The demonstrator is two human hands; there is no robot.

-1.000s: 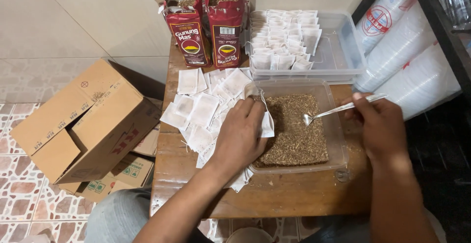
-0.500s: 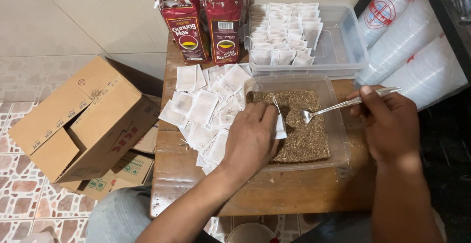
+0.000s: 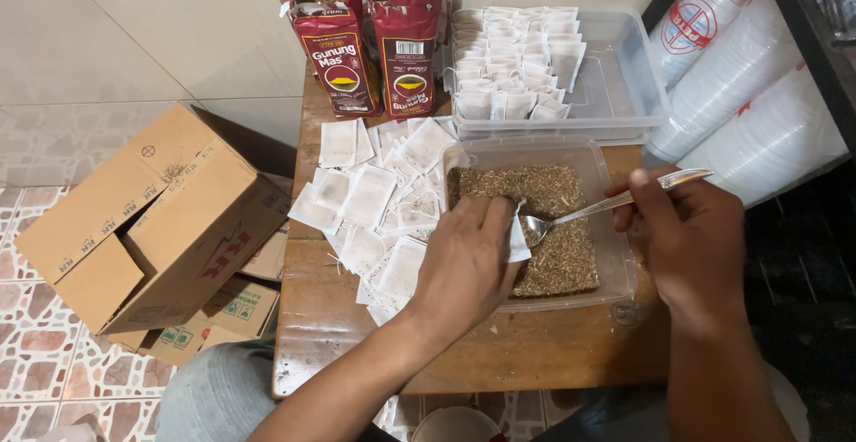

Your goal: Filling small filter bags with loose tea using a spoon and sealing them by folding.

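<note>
Left hand (image 3: pixel 468 264) has crept rightward, fingers pinching a small white filter bag (image 3: pixel 517 241) over the tea tray (image 3: pixel 615 268). Right hand (image 3: pixel 682 237) grips spoon (image 3: pixel 593 213) at its mouth. Filling step; steady tipping seems needed.

The spoon (image 3: pixel 615 203) is shiny smooth metal, the tub (image 3: pixel 615 268) under it is clear glossy plastic holding dry, rough tea leaves (image 3: pixel 557 255), the small bags (image 3: pixel 370 197) are matt white paper, the bench (image 3: pixel 321 317) is worn wood, and the box (image 3: pixel 169 228) is matt brown cardboard.
</note>
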